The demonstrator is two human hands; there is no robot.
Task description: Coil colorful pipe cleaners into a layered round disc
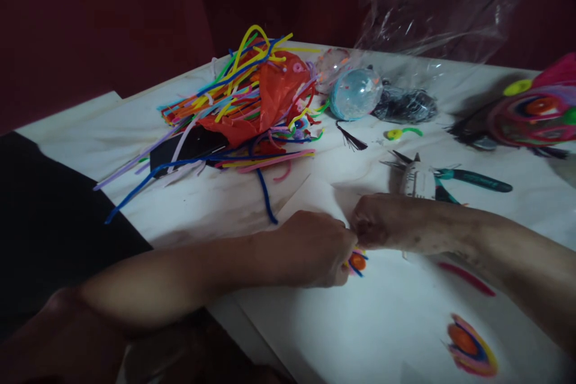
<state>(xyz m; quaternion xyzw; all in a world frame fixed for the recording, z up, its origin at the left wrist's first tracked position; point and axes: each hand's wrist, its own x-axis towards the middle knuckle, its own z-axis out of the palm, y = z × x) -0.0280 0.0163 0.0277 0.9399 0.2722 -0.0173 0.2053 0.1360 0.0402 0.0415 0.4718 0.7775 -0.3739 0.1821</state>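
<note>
My left hand (319, 249) is closed around a small eye-shaped pipe-cleaner piece (359, 261), with an orange middle and blue, yellow and pink strands showing past the fingers. Right beside it, my right hand (373, 225) is curled shut at the upper end of that piece; what its fingertips pinch is hidden. A similar eye-shaped piece (472, 345) with an orange centre lies on the white sheet (342, 324) at the lower right. A dark pink pipe cleaner (467, 279) rests below my right forearm.
A heap of coloured pipe cleaners (243, 90) with red plastic lies at the back left. Behind my hands are a clear ball (355, 94), green-handled pliers (481, 180), a white tool (418, 180) and a black tassel (351, 137). A colourful decorated object (535, 108) sits far right.
</note>
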